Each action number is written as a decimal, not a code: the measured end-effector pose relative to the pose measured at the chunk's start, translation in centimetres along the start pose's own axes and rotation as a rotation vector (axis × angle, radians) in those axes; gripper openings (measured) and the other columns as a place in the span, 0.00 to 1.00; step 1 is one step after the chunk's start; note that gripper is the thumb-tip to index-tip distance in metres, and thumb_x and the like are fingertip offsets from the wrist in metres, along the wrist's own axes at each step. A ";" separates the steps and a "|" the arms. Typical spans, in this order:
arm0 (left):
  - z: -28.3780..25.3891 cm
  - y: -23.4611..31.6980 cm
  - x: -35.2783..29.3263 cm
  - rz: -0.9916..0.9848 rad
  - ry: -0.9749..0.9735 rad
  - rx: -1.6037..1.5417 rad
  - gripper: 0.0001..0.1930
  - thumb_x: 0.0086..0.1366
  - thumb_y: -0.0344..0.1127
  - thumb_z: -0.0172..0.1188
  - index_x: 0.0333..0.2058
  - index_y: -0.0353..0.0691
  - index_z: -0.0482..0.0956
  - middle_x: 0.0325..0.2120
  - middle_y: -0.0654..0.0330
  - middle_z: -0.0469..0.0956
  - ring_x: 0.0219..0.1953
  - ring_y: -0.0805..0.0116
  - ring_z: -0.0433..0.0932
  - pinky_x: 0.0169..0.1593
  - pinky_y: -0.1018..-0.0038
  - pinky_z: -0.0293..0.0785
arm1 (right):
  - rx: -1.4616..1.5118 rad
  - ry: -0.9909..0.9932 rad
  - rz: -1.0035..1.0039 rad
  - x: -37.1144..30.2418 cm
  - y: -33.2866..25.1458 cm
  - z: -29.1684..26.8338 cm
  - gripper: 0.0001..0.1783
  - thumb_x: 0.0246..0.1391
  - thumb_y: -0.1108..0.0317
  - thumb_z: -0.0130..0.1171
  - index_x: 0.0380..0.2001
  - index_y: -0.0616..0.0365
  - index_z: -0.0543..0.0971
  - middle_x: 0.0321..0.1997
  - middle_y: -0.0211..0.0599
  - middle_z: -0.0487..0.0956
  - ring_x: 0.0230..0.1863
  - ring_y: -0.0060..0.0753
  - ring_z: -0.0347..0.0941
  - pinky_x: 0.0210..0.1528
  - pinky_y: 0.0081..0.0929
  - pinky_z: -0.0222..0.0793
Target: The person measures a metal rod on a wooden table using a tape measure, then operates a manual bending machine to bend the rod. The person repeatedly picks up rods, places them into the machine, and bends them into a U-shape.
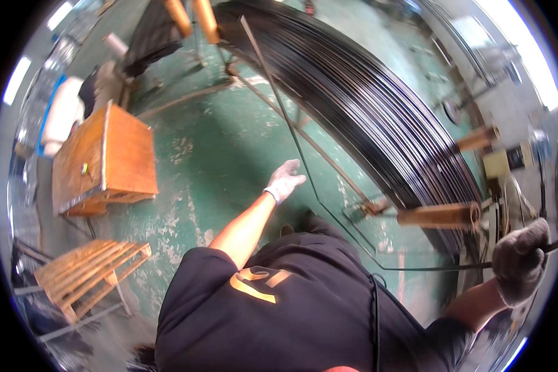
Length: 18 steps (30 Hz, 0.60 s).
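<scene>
A long, thin black metal rod [304, 156] with bends in it runs from the top middle, down past my front, and out to the right edge. My right hand [519, 265], in a grey work glove, is closed around its right-hand end. My left hand [284, 180], in a pale glove, reaches forward over the floor just left of the rod. Its fingers are stretched out, with nothing in them, and a small gap appears between them and the rod.
A large bundle of long black rods [353, 87] lies across a rack ahead and to the right, between brown-wrapped posts [437, 216]. On the left stand an orange-brown wooden box [130, 155] and a slatted wooden pallet [90, 273]. The green floor [198, 136] is worn.
</scene>
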<state>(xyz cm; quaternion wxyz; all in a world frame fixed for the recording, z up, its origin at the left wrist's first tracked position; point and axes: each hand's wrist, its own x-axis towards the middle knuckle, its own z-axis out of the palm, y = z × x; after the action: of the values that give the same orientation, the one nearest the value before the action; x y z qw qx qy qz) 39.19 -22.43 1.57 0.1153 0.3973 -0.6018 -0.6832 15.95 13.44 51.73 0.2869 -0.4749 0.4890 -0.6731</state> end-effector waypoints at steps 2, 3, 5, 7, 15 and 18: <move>-1.7 1.2 4.6 0.091 0.067 -0.143 0.39 0.66 0.31 0.74 0.74 0.36 0.70 0.73 0.47 0.73 0.76 0.53 0.71 0.77 0.62 0.68 | 0.031 -0.132 -0.080 5.6 0.9 1.2 0.19 0.75 0.57 0.65 0.40 0.62 0.71 0.16 0.22 0.67 0.11 0.16 0.56 0.11 0.21 0.53; -4.1 1.3 6.2 0.132 0.099 -0.194 0.39 0.67 0.32 0.73 0.74 0.36 0.69 0.73 0.47 0.73 0.76 0.54 0.70 0.77 0.62 0.68 | 0.071 -0.176 -0.113 8.4 1.5 1.6 0.19 0.75 0.57 0.65 0.40 0.62 0.71 0.16 0.22 0.67 0.11 0.16 0.56 0.12 0.21 0.53; -9.0 2.0 7.6 0.163 0.152 -0.271 0.32 0.71 0.33 0.71 0.71 0.36 0.73 0.68 0.50 0.78 0.71 0.59 0.75 0.73 0.65 0.71 | 0.142 -0.233 -0.156 13.9 3.4 2.8 0.19 0.75 0.57 0.65 0.40 0.62 0.72 0.16 0.22 0.67 0.12 0.16 0.57 0.12 0.21 0.54; -15.7 3.0 7.0 0.164 0.227 -0.256 0.24 0.74 0.35 0.69 0.65 0.37 0.78 0.60 0.53 0.84 0.64 0.64 0.80 0.68 0.68 0.74 | 0.232 -0.297 -0.178 20.1 6.5 2.9 0.19 0.75 0.57 0.65 0.40 0.62 0.72 0.17 0.22 0.67 0.12 0.17 0.57 0.13 0.21 0.54; -35.0 8.4 4.1 0.170 1.009 -0.091 0.11 0.75 0.42 0.68 0.44 0.40 0.88 0.37 0.64 0.87 0.41 0.73 0.84 0.49 0.74 0.80 | 0.394 -0.518 -0.260 43.7 15.9 11.3 0.19 0.75 0.57 0.65 0.40 0.62 0.73 0.18 0.22 0.69 0.14 0.18 0.59 0.15 0.22 0.56; -42.0 9.7 3.5 0.214 1.239 0.022 0.14 0.71 0.41 0.71 0.48 0.38 0.86 0.41 0.57 0.89 0.43 0.68 0.87 0.52 0.69 0.81 | 0.387 -0.567 -0.277 50.7 18.0 16.3 0.19 0.75 0.57 0.65 0.40 0.62 0.73 0.18 0.23 0.69 0.15 0.18 0.60 0.16 0.23 0.57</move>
<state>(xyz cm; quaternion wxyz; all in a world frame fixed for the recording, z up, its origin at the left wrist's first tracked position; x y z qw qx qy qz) 62.40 -57.77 10.64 0.5063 0.6581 -0.4666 -0.3047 10.01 -42.43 54.33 0.4014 -0.6412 0.1848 -0.6274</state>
